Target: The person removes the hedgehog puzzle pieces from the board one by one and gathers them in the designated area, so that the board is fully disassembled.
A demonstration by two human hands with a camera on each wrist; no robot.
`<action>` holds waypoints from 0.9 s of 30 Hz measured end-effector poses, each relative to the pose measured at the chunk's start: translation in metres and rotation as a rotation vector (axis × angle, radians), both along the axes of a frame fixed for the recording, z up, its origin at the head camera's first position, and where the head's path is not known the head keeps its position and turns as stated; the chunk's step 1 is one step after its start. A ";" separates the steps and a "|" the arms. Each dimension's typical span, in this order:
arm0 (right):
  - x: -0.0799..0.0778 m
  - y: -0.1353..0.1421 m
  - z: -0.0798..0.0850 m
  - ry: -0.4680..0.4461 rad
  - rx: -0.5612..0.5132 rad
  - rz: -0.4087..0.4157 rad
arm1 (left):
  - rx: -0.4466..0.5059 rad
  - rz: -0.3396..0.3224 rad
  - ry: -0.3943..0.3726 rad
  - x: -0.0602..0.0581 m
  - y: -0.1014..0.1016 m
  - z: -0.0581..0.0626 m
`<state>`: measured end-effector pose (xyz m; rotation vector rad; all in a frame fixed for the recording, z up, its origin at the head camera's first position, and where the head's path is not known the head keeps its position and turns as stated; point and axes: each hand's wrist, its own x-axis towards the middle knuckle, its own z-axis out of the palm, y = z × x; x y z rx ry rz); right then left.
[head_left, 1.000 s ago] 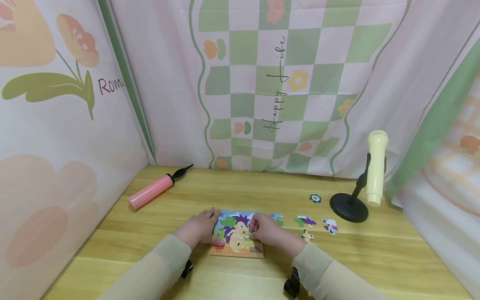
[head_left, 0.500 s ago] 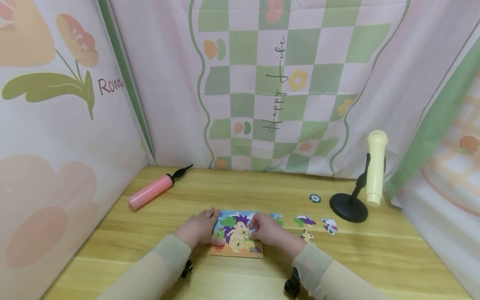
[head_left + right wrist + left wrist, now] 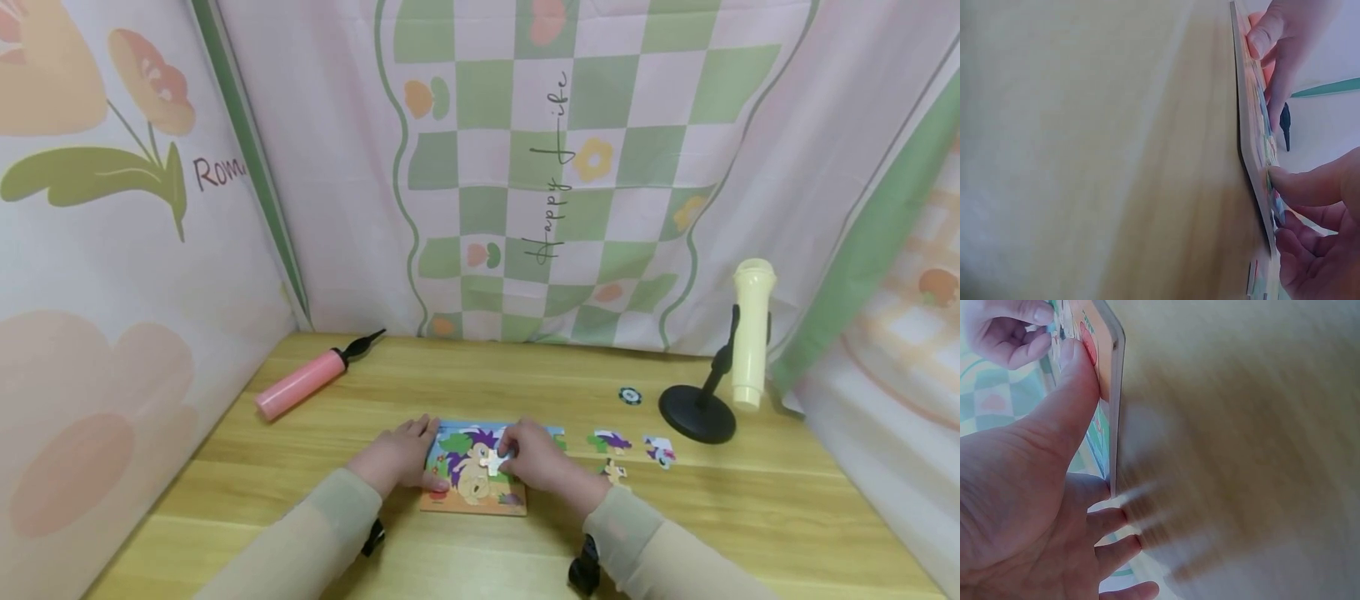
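- Facing a soft, creased curtain (image 3: 487,92) printed with green-and-white checks, small flowers and script, unchanged since the earlier frames.
- Working over a worktop (image 3: 450,375) of smooth, yellowish wood grain.
- Wearing long beige sleeves (image 3: 285,542) of plain cloth with greyish cuffs.
- Seeing a smooth, cream, tubular microphone (image 3: 752,333) at the right rear, standing nearly upright in a black stand (image 3: 697,412) with a round base.
- Seeing a pink cylindrical pump (image 3: 303,383) with a tapering black nozzle, lying at the left rear as before.
- Keeping the puzzle board (image 3: 472,492) flat on the worktop between both hands, in the same place as a second ago; showing a straight-sided slab with a pale edge and a printed, purple-spiked animal.
- Holding the left hand (image 3: 405,454) at the board's left side as before, pressing the thumb on the printed face, spreading the other fingers loosely along the edge.
- Raising the right hand (image 3: 534,454) slightly since the last frame, pinching a thin, bluish puzzle piece (image 3: 1279,209) between thumb and fingertips at the board's right side.
- Leaving four flat, knobbed loose pieces (image 3: 611,442) to the right of the board, now covering more of the nearest one with the right hand.
- Newly exposing a white, jigsaw-shaped patch (image 3: 492,462) by the right fingertips; not being able to tell bare backing from piece.
- Seeing a round, dark-rimmed chip (image 3: 630,396) lying left of the stand.
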<state>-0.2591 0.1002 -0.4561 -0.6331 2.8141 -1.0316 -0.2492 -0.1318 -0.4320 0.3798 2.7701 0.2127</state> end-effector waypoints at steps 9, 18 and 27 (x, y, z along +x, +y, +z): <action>-0.003 0.004 0.007 -0.084 -0.047 0.043 | -0.003 -0.006 -0.001 0.000 0.000 -0.001; -0.010 0.009 0.010 -0.166 -0.061 0.100 | -0.003 -0.006 0.001 -0.003 -0.002 -0.006; -0.008 0.011 0.016 -0.191 -0.068 0.111 | -0.009 -0.008 0.002 -0.003 -0.002 -0.006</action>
